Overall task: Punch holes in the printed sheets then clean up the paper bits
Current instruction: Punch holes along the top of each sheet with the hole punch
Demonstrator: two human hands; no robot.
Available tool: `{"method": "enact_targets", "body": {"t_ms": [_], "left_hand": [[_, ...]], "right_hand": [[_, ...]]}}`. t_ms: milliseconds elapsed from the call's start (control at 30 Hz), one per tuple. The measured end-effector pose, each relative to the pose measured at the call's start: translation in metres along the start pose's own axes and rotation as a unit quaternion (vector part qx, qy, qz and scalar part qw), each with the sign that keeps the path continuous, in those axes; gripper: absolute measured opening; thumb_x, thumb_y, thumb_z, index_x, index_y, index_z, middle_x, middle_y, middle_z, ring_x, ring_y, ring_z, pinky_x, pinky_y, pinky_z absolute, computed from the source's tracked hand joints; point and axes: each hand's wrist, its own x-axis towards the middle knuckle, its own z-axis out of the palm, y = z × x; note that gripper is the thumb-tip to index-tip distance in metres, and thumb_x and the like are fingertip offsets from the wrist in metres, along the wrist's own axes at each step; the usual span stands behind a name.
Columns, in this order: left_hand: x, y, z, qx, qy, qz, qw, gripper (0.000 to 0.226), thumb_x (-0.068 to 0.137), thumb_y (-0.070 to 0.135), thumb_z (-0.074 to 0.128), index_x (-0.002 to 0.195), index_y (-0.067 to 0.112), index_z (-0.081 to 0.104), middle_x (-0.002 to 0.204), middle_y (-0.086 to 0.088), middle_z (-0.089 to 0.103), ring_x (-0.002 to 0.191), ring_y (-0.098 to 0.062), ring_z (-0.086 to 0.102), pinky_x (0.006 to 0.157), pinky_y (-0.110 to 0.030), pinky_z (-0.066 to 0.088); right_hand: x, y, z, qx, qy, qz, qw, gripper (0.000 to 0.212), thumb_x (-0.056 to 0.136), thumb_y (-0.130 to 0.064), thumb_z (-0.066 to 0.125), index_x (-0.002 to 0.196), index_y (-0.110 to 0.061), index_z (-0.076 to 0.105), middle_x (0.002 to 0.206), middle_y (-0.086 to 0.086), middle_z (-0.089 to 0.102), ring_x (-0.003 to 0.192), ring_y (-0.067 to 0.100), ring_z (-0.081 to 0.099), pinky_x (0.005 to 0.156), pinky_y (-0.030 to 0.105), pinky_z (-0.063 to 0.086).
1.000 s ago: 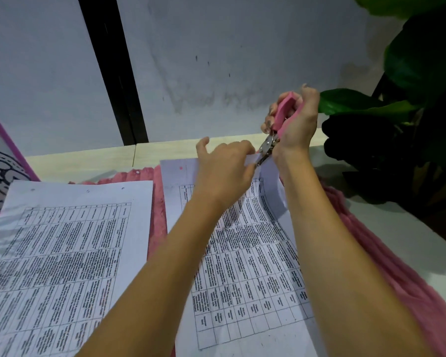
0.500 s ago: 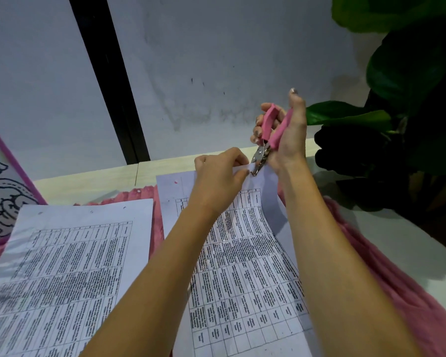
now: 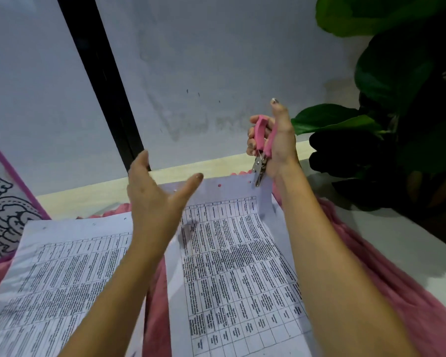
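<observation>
Two sheets [image 3: 62, 279] [image 3: 237, 266] side by side on cloth [image 3: 397, 292]; plant [image 3: 397, 124] right.

Open air between the left hand [image 3: 160, 199] and the right hand [image 3: 281, 146], over the top edge of the right sheet [image 3: 237, 253]: that's the lane. The hole punch [image 3: 259, 135] gripped in the right hand hangs down beside it. Just right of that hand, plant leaves [image 3: 340, 122] crowd close. The wall [image 3: 216, 73] shuts off everything behind both hands. Left of the left hand there's room over the left sheet [image 3: 62, 266], out to the leaning pink-framed picture [image 3: 3, 202].
</observation>
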Motion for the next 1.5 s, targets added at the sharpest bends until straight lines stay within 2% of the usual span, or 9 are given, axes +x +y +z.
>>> {"method": "enact_targets", "body": {"t_ms": [67,233,600,700,833,933,1033,1200,1500], "left_hand": [[-0.013,-0.015,-0.010,-0.069,-0.084,-0.134,0.985,0.097,0.069,0.052,0.077,0.146,0.020,0.027,0.146,-0.005,0.043,0.129,-0.023,0.046,0.102,-0.038,0.040],[-0.046,-0.036,-0.012,-0.116,-0.142,-0.134,0.974,0.037,0.083,0.021,0.074,0.118,0.020,0.063,0.104,0.006,0.072,0.083,-0.002,0.070,0.065,-0.011,0.052],[-0.053,-0.055,-0.003,-0.194,-0.093,-0.131,0.968,0.029,0.089,0.009,0.066,0.112,0.025,0.065,0.101,0.011,0.072,0.092,-0.004,0.068,0.082,-0.026,0.055],[-0.051,-0.050,-0.006,-0.225,-0.064,-0.129,0.964,0.034,0.092,0.008,0.062,0.124,0.018,0.062,0.107,0.010,0.070,0.096,0.002,0.064,0.077,-0.009,0.048],[-0.046,-0.035,-0.021,-0.264,-0.022,-0.114,0.958,0.025,0.094,0.007,0.058,0.114,0.022,0.058,0.103,0.015,0.066,0.092,0.010,0.060,0.077,-0.010,0.050],[-0.042,-0.008,-0.040,-0.291,-0.005,-0.069,0.954,0.025,0.095,0.006,0.056,0.106,0.029,0.055,0.101,0.017,0.066,0.092,0.008,0.062,0.074,-0.012,0.048],[-0.032,0.029,-0.062,-0.292,-0.003,0.027,0.956,0.023,0.096,0.000,0.052,0.102,0.022,0.053,0.096,0.014,0.064,0.083,0.014,0.061,0.068,-0.006,0.047],[-0.021,0.070,-0.092,-0.278,0.008,0.211,0.937,0.013,0.100,0.002,0.044,0.109,0.008,0.051,0.104,-0.017,0.061,0.088,-0.013,0.061,0.073,-0.019,0.052],[-0.043,0.044,-0.077,-0.145,-0.064,0.148,0.976,0.056,0.093,-0.005,0.046,0.134,0.026,0.024,0.131,-0.008,0.052,0.099,-0.007,0.057,0.082,-0.004,0.048]], "right_hand": [[0.000,0.000,0.000,0.003,0.001,0.003,1.000,0.047,0.094,-0.054,0.048,0.091,-0.009,0.060,0.067,0.004,0.056,0.050,0.014,0.048,0.050,0.024,0.040],[-0.001,-0.005,0.003,-0.001,0.001,-0.003,1.000,0.046,0.096,-0.052,0.046,0.096,-0.008,0.059,0.068,0.003,0.056,0.051,0.014,0.049,0.051,0.024,0.040],[-0.024,-0.053,0.036,-0.349,-0.053,-0.201,0.914,0.024,0.086,-0.027,0.067,0.103,-0.009,0.064,0.077,0.006,0.057,0.065,0.015,0.054,0.058,0.029,0.047],[-0.046,-0.083,0.026,-0.395,-0.072,-0.084,0.912,0.039,0.077,-0.030,0.066,0.098,0.003,0.064,0.072,0.018,0.052,0.054,0.019,0.053,0.051,0.031,0.044],[-0.085,-0.090,-0.006,-0.548,-0.130,0.125,0.817,0.043,0.073,-0.038,0.073,0.097,-0.002,0.072,0.081,0.006,0.068,0.068,0.018,0.066,0.070,0.031,0.050],[-0.115,-0.083,-0.017,-0.532,-0.167,0.114,0.823,0.026,0.075,-0.045,0.071,0.088,-0.023,0.078,0.105,-0.004,0.073,0.092,0.004,0.070,0.095,0.029,0.051],[-0.133,-0.087,-0.008,-0.468,-0.137,0.041,0.872,0.020,0.094,-0.019,0.060,0.107,-0.010,0.072,0.087,0.005,0.072,0.059,0.002,0.064,0.058,0.015,0.051],[-0.153,-0.109,0.008,-0.371,-0.093,-0.067,0.921,0.030,0.091,-0.023,0.063,0.114,-0.003,0.065,0.060,-0.004,0.065,0.054,0.007,0.059,0.054,0.020,0.051],[-0.180,-0.102,-0.001,-0.344,-0.065,-0.105,0.931,0.033,0.082,-0.030,0.057,0.110,-0.015,0.066,0.074,0.000,0.067,0.068,0.016,0.062,0.062,0.027,0.052]]}}
